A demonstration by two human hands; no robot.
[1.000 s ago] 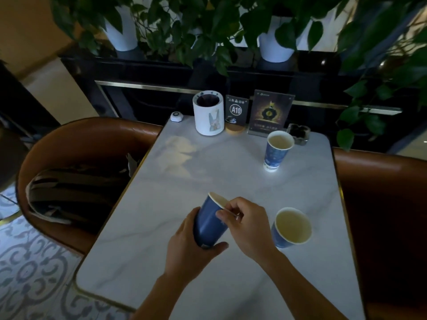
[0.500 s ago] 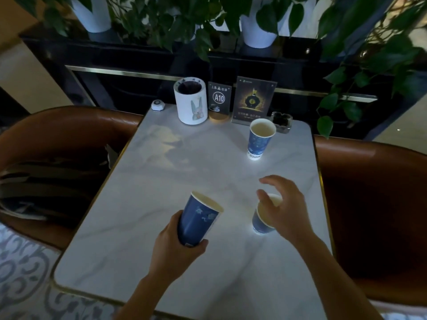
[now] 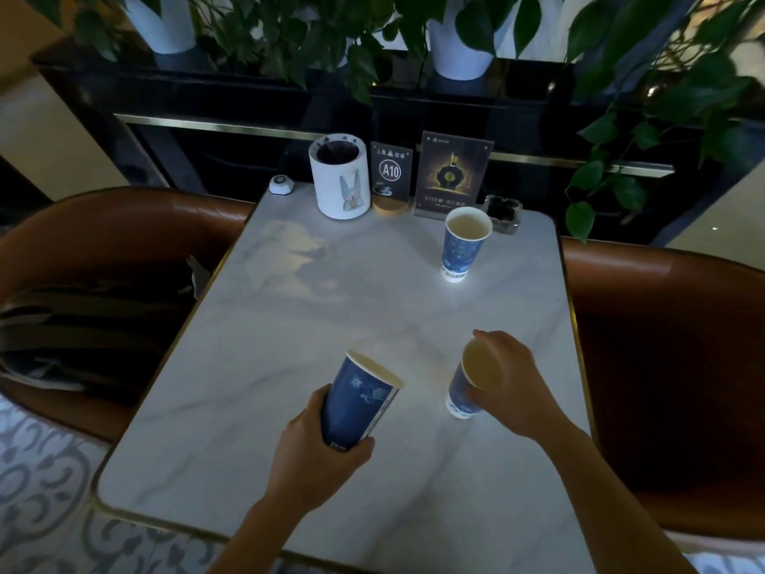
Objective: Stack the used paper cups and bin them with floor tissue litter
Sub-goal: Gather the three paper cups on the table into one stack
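A: What is seen nearest the camera?

B: A blue paper cup (image 3: 359,401) is gripped low on its body by the left hand (image 3: 316,453), fingers wrapped tight around it. It is tilted, mouth up and to the right, and is held clear of the white marble tabletop (image 3: 289,325).

A: And on the other side?

B: A second cup (image 3: 472,379) is held by the right hand (image 3: 511,383), fingers curled around its rim and side. It is tipped so that its pale inside is turned toward the camera. Whether its base is touching the tabletop cannot be told.

A: How are the two cups placed to each other?

B: They are kept apart, with a stretch of bare tabletop between them.

A: What is found farther back?

B: A third cup (image 3: 463,244) is stood upright toward the far right of the tabletop, untouched. Behind it, along the far edge, a white canister with a rabbit picture (image 3: 340,178), a sign marked A10 (image 3: 390,171), a dark display card (image 3: 453,176) and a glass ashtray (image 3: 503,213) are lined up. Brown leather seats (image 3: 662,345) are set at both sides, and potted plants (image 3: 459,39) are ranged on the ledge beyond.
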